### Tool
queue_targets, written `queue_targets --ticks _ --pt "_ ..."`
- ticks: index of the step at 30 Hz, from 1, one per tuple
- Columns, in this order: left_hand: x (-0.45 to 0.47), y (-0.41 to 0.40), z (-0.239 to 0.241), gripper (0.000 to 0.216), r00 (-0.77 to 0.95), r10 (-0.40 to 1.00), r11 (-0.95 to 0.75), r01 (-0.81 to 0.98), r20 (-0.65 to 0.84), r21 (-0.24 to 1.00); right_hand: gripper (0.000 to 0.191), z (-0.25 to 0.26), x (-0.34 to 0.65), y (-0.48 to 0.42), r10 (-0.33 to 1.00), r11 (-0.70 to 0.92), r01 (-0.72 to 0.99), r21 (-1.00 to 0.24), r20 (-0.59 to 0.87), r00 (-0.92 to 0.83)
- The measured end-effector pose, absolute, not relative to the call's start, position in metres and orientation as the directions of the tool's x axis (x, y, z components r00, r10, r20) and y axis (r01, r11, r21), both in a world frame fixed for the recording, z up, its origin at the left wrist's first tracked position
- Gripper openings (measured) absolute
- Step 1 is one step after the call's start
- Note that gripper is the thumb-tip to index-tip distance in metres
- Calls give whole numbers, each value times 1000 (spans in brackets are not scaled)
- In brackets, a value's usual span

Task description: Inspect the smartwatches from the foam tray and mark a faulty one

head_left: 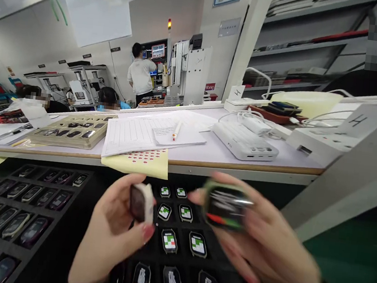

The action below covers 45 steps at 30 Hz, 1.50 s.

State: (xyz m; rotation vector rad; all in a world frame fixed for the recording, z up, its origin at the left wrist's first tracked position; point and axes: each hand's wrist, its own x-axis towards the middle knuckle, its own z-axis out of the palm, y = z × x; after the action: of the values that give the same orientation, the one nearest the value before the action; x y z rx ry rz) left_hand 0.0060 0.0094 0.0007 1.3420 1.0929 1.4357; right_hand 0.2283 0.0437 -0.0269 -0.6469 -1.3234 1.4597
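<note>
The left hand (pixel 110 232) grasps one small watch body (pixel 141 202) between thumb and fingers, edge-on, so its pale side and dark screen both show. The right hand (pixel 265 245) grips a second watch body (pixel 226 206), blurred, with a greenish rim and a dark lit screen carrying white marks and a red and green bar. Both are held just above a black tray (pixel 102 181) with rows of pockets.

Under the hands, nine lit watches can be counted in that tray: six with green, white and red squares on their screens (pixel 169 240) and three in the nearest row showing white text over a red and green bar (pixel 141 280); others may be hidden by the hands. To the left, pockets hold many dark, unlit watches (pixel 12 223), too many and too shadowed to count surely.

On the white bench (pixel 257 160) behind lie one beige tray (pixel 70 130) of dark parts, ruled paper sheets (pixel 135 133) with one pen (pixel 176 130), one yellow sheet (pixel 145 161) of red dots, and one white charger box (pixel 245 141). One person (pixel 140 74) stands at a machine far off.
</note>
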Motion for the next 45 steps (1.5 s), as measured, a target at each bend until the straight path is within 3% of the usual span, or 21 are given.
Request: queue_targets --ticks 4,9,26,37,45 --pt "20 42 -5 53 44 969 -239 -87 243 967 56 -24 203 69 852 26 -459 -888 259 -454" --pt "18 55 -16 50 -17 962 -274 -13 274 962 63 -31 195 80 837 71 -383 -921 264 -480" --pt "23 50 -13 38 49 973 -227 67 224 972 55 -37 197 85 934 131 -318 -939 225 -279" --pt "21 50 -14 34 15 970 -243 187 245 952 55 -33 198 82 942 74 -402 -913 197 -273" --pt "21 50 -16 35 17 971 -238 146 238 960 53 -35 200 83 926 65 -416 -907 210 -313"
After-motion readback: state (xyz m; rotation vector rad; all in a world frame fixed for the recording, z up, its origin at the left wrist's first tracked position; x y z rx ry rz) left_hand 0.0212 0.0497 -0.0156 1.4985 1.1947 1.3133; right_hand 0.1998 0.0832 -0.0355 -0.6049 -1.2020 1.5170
